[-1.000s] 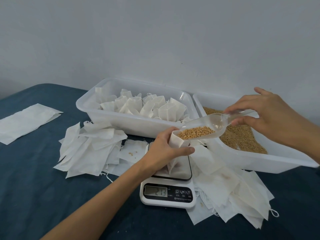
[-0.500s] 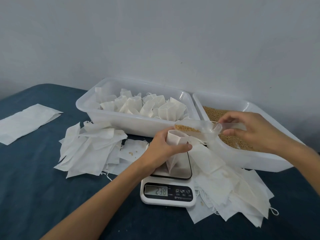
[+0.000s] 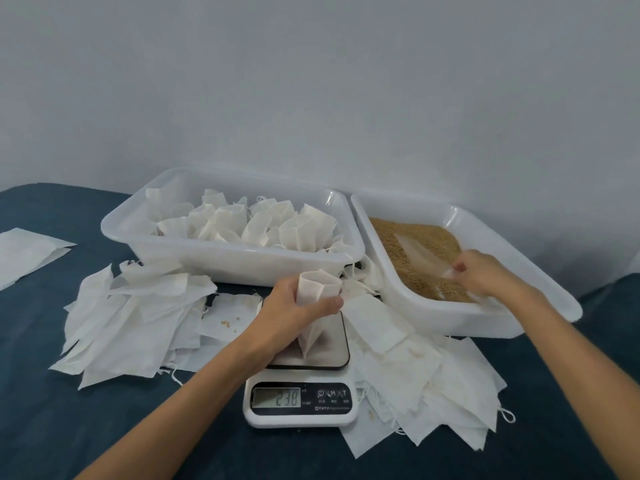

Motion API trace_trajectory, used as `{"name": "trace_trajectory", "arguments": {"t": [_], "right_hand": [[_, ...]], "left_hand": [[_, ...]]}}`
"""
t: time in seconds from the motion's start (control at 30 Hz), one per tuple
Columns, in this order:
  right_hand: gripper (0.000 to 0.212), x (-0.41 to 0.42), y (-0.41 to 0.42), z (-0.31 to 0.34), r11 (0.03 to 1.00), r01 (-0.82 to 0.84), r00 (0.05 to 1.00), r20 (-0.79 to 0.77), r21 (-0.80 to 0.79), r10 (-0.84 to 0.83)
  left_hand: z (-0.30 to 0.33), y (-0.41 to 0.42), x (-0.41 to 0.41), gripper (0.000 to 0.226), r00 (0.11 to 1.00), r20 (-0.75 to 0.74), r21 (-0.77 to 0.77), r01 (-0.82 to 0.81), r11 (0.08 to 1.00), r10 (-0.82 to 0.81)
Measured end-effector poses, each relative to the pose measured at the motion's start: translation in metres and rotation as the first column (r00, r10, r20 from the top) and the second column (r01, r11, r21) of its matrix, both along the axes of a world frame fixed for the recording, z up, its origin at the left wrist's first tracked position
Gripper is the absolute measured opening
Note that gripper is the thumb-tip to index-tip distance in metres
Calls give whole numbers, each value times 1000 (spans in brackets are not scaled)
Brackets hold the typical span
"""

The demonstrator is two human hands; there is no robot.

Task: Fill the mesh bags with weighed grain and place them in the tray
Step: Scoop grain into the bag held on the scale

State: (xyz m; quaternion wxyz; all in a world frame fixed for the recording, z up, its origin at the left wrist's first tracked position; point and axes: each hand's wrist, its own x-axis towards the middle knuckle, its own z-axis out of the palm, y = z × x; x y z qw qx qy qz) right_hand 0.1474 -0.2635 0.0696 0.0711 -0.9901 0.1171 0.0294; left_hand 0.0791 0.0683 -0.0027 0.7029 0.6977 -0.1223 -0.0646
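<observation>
the dark blue cloth-covered surface [image 3: 52,410] carries everything, set against a plain pale wall [image 3: 311,81]. on it, at the back, sit two white translucent plastic trays side by side: the left tray [image 3: 194,268] holds a heap of filled white mesh bags [image 3: 249,223], and the right tray [image 3: 433,320] holds loose golden-brown grain [image 3: 408,258]. flat empty white mesh bags lie in a left pile [image 3: 131,320] and a right pile [image 3: 426,382] on either side of a small white digital kitchen scale [image 3: 298,410], whose display [image 3: 276,398] reads 238. a separate white sheet [image 3: 24,254] lies at the far left edge.

the left hand [image 3: 294,310] curls its grip round an upright open white mesh bag [image 3: 317,296], thumb across its front, the bag's lower end standing on the scale's steel platform [image 3: 329,348] in front of the left tray. the right hand [image 3: 481,275] reaches into the right tray, its grip closed on the handle of a clear plastic scoop [image 3: 420,252] that lies on the grain, though motion blur hides the exact lie of the fingers. a few stray grains [image 3: 230,322] sit on an empty bag just left of the scale.
</observation>
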Motion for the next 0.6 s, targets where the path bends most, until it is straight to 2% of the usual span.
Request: {"name": "trace_trajectory", "arguments": {"t": [0.1,0.17,0.23,0.27,0.3,0.37,0.43,0.53,0.6], "right_hand": [[16,11,3,-12,989,-24,993,-119,-146,6],[21,16,7,-16,974,-30,988,-152,-224,-5],[24,15,12,-19,965,-35,991,-132,-259,0],[20,13,15,-20,966,-29,997,-73,-256,10],[14,8,18,-20,977,-24,999,36,-211,32],[27,-2,28,-23,999,-40,945,324,-11,41],[36,-15,48,-28,973,-170,858,510,157,67],[34,-24,67,-35,901,-285,828,558,327,59],[30,-25,66,-34,864,-299,825,564,405,21]], "left_hand": [[-1,-1,2,20,999,26,-23,22,1000,-21],[-2,-2,2,24,998,54,-10,45,999,-45],[-1,-1,0,30,994,83,6,74,997,-74],[0,0,0,30,993,91,-12,79,997,-78],[2,1,0,30,993,101,-40,70,997,-66],[11,7,2,28,991,131,-113,9,994,6],[22,18,5,28,983,145,-191,-84,978,113],[45,49,17,27,952,109,-295,-243,924,285],[60,77,33,23,900,62,-380,-379,844,432]]}}
